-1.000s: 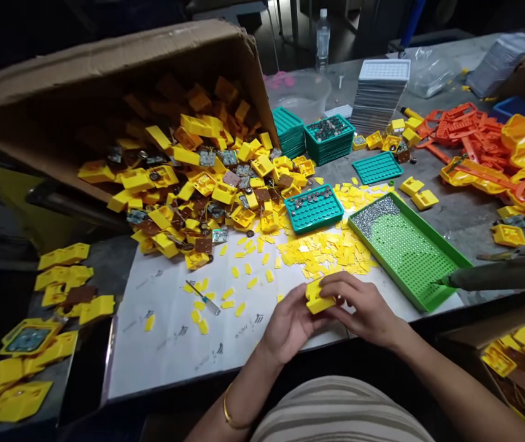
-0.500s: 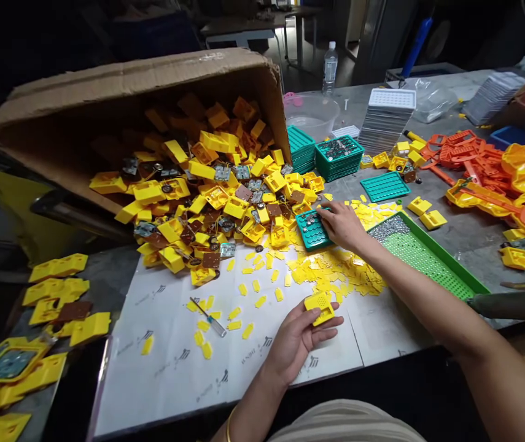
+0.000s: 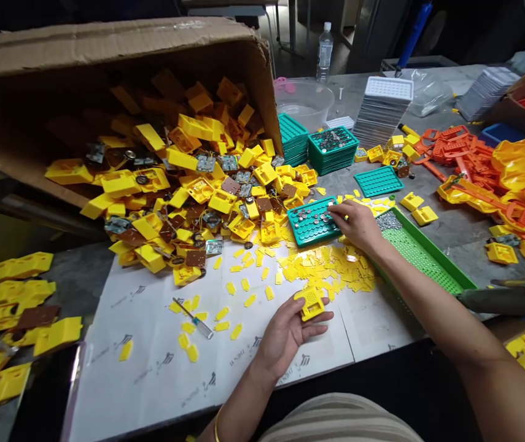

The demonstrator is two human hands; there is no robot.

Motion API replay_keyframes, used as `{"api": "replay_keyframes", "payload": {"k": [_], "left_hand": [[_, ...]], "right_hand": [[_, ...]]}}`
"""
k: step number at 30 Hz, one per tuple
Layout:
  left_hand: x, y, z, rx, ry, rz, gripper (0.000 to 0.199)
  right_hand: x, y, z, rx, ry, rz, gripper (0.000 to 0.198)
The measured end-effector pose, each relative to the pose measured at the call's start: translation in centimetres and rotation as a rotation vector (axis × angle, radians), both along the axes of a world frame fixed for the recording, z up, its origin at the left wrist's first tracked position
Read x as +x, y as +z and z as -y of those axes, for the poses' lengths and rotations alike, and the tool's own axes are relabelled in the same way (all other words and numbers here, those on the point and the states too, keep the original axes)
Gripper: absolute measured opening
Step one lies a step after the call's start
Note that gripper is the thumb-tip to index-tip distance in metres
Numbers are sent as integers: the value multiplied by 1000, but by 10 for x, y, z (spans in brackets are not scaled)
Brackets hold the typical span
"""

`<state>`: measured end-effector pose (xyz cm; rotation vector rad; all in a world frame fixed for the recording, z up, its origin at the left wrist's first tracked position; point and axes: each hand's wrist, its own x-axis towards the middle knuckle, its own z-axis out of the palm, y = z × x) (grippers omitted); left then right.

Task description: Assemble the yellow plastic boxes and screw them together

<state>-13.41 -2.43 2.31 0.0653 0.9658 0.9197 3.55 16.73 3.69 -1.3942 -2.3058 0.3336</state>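
Note:
In my left hand (image 3: 284, 337) is a small yellow plastic housing (image 3: 312, 303), gripped between thumb and fingers. It has a patch of small holes and a recessed compartment facing up. My right hand (image 3: 362, 228) is at the right end of a teal tray (image 3: 314, 236), with thumb and fingertips pinched together over it. Whatever lies between those fingertips is too small to make out. Several round silver button cells (image 3: 316, 218) lie loose on that tray. Under and around it spreads a heap of flat yellow plastic covers (image 3: 336, 270).
A tipped cardboard box (image 3: 262, 80) spills yellow housings with wired circuit boards. A screwdriver (image 3: 203, 328) lies on the white sheet (image 3: 151, 380). Behind stand teal tray stacks (image 3: 331, 161) and a white tray stack (image 3: 377, 116). A green perforated tray (image 3: 421, 255) holds small screws at right.
My right hand has slid from the teal tray's upper middle to its right end, uncovering more button cells. My left hand still grips the yellow housing. The whole view has shifted slightly.

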Motion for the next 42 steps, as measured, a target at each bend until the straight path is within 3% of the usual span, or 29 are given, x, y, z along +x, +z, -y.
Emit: {"api": "replay_keyframes", "payload": {"k": [8, 17, 23, 28, 32, 35, 38, 42], "left_hand": [[-1, 0, 0, 27, -14, -65, 21], [-1, -3, -1, 39, -27, -79, 20], [-4, 1, -2, 78, -18, -116, 23], [-4, 4, -10, 116, 73, -146, 20], [-4, 4, -16, 122, 143, -96, 18], [-3, 4, -18, 120, 179, -103, 21], [0, 4, -18, 148, 210, -97, 24], [7, 5, -17, 145, 294, -37, 28]], "right_hand": [[-12, 0, 1, -134, -66, 59, 17], [-4, 6, -21, -273, 18, -22, 21], [-9, 8, -32, -297, 88, 16, 17], [-7, 11, -32, -246, 79, 59, 15], [-7, 19, -4, -327, 82, -191, 11], [-8, 25, 38, -479, 269, -400, 13], [-11, 24, 78, -454, 391, -390, 11], [-14, 17, 103, -357, 352, -300, 9]]}}
